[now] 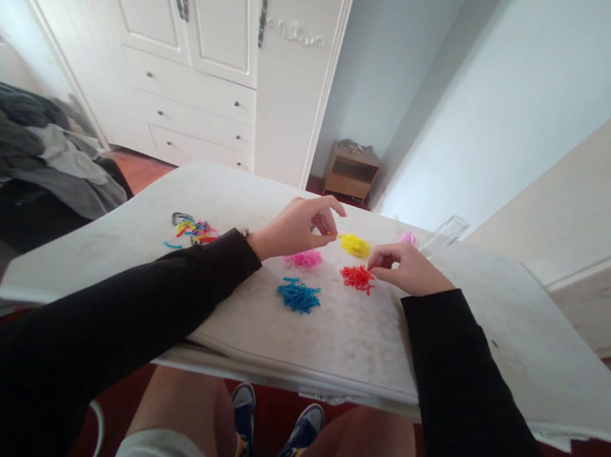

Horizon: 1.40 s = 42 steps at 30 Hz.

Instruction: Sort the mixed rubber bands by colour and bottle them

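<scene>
My left hand [309, 225] is closed in a pinch just left of a pile of small yellow rubber bands [355, 245], and a bit of yellow shows at its fingertips. My right hand [406, 267] has its fingers pinched together at the upper right edge of a red rubber band pile [357, 278]; what is between them is too small to make out. A pink pile [305, 260] lies under and beside my left wrist. Nearer to me sits a blue pile [299, 296]. Beyond my left forearm is a heap of mixed-colour bands [194, 229].
All piles lie on a white table [355, 348]. At its far side, behind my right hand, are a clear glass or plastic container [446, 234] and another small pink pile [407, 237]. A white wardrobe [195, 115] and a small wooden cabinet [352, 172] stand beyond.
</scene>
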Each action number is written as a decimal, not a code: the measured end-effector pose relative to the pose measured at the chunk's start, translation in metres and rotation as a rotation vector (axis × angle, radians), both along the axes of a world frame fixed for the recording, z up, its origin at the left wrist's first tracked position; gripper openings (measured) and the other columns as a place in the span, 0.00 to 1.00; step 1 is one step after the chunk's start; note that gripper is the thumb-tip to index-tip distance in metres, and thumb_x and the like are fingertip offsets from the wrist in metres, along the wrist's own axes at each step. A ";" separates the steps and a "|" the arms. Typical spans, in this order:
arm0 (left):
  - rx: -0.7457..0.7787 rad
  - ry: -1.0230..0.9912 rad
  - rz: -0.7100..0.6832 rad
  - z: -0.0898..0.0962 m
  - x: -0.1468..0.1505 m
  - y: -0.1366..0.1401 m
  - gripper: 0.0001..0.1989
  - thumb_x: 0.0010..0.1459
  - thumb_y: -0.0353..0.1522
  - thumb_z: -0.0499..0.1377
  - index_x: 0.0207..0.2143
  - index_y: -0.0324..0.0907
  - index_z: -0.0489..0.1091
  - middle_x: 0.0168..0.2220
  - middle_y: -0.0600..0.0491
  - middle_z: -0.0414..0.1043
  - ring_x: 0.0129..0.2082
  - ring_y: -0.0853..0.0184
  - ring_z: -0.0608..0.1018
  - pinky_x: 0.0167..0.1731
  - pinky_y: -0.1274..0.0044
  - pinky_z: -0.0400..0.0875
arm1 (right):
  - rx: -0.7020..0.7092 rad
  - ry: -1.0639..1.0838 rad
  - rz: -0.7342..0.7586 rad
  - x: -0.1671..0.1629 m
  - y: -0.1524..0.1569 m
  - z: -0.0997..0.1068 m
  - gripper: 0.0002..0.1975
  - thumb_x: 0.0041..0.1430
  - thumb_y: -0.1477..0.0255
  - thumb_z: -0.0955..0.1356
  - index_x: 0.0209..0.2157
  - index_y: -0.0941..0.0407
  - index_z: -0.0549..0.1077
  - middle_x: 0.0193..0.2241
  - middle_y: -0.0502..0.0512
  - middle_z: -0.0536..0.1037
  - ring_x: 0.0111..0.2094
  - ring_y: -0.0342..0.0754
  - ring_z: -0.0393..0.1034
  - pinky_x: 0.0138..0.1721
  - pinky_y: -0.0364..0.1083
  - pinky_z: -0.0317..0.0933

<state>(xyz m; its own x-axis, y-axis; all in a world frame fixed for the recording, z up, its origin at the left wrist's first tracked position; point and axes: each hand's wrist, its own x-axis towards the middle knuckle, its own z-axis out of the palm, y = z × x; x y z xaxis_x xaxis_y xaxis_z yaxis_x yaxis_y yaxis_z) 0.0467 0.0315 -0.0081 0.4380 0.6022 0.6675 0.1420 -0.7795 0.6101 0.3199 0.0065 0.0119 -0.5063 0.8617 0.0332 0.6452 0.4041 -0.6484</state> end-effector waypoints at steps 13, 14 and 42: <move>-0.031 0.007 -0.040 0.002 0.001 -0.003 0.16 0.54 0.23 0.66 0.45 0.40 0.71 0.32 0.54 0.82 0.31 0.71 0.84 0.37 0.80 0.81 | 0.359 0.049 -0.170 -0.009 -0.003 0.000 0.09 0.54 0.66 0.69 0.27 0.57 0.79 0.21 0.50 0.75 0.24 0.44 0.65 0.28 0.46 0.56; -0.035 0.005 -0.049 0.002 0.001 -0.004 0.16 0.54 0.23 0.66 0.45 0.40 0.71 0.32 0.53 0.82 0.32 0.70 0.84 0.38 0.80 0.81 | 0.386 0.080 -0.187 -0.012 -0.003 0.000 0.10 0.54 0.66 0.70 0.27 0.57 0.79 0.23 0.51 0.76 0.25 0.44 0.66 0.29 0.46 0.57; -0.089 0.061 -0.104 -0.002 0.004 -0.006 0.16 0.56 0.25 0.66 0.46 0.42 0.70 0.34 0.53 0.84 0.34 0.68 0.86 0.38 0.78 0.80 | 0.270 0.331 -0.059 -0.041 -0.010 -0.012 0.10 0.55 0.62 0.75 0.32 0.56 0.80 0.28 0.53 0.82 0.30 0.47 0.74 0.35 0.48 0.67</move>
<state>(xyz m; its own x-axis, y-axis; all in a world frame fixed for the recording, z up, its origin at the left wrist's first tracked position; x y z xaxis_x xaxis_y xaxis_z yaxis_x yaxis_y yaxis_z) 0.0504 0.0260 -0.0097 0.5392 0.6074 0.5834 0.1024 -0.7349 0.6704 0.2791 -0.0030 0.0004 -0.3801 0.8270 0.4143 0.4470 0.5564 -0.7005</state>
